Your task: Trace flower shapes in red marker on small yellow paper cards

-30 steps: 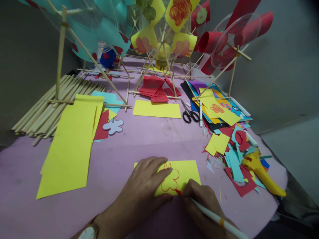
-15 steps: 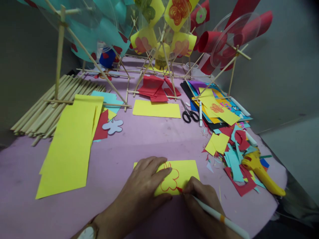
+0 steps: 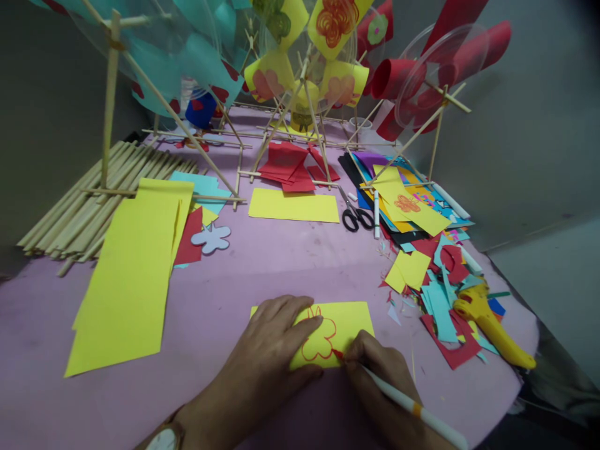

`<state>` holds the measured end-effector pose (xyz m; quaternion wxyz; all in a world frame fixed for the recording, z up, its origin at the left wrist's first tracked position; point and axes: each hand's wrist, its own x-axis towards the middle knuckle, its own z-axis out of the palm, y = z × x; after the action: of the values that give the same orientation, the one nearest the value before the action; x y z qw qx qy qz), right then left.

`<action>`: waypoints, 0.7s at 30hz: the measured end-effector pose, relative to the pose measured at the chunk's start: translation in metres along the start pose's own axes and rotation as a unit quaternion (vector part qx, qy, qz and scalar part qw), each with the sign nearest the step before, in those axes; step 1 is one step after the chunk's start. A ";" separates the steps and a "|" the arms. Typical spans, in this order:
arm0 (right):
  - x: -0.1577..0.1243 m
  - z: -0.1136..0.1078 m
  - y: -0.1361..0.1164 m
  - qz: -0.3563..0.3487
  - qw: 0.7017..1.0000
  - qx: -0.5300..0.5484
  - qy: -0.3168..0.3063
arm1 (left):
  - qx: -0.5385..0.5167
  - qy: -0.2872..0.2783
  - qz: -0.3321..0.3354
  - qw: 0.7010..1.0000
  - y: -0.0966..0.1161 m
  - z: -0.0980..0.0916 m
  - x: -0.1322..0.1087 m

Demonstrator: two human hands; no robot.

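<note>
A yellow paper (image 3: 354, 315) lies on the pink tabletop, with a red butterfly outline (image 3: 323, 355) drawn on it. Spread flat across its left part is my left hand (image 3: 276, 340), open, pressing it down; a watch shows on that wrist. My right hand (image 3: 375, 369) is closed around a white marker (image 3: 398, 397) with an orange band. The marker's red tip touches the paper at the outline's lower right. To the left of my hands are a pale butterfly cutout (image 3: 210, 239) and a long stack of yellow paper (image 3: 124, 294).
Scissors (image 3: 357, 219) and another yellow strip (image 3: 293, 206) lie farther back. On the right are paper scraps (image 3: 440, 306) and a yellow glue gun (image 3: 492, 325). Wooden sticks (image 3: 94, 200) lie left. Stick frames (image 3: 112, 106) with paper pinwheels stand behind.
Almost nothing differs. Both hands, the marker and the yellow paper keep their places; the view has shifted very slightly.
</note>
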<state>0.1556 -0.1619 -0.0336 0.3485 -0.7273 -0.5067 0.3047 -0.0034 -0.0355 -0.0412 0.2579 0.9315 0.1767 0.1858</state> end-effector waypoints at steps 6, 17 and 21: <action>-0.001 0.001 0.004 0.000 1.000 0.000 0.004 | 0.003 -0.001 -0.005 1.000 -0.001 0.002 -0.001; 0.003 0.002 -0.003 -0.009 1.000 0.007 0.007 | 0.011 -0.003 -0.007 1.000 0.000 0.001 -0.001; 0.005 0.003 -0.004 -0.005 1.000 0.009 0.005 | 0.015 -0.005 -0.007 1.000 0.000 0.001 -0.001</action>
<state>0.1525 -0.1560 -0.0320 0.3594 -0.7227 -0.5061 0.3040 -0.0042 -0.0365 -0.0427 0.2456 0.9350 0.1853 0.1766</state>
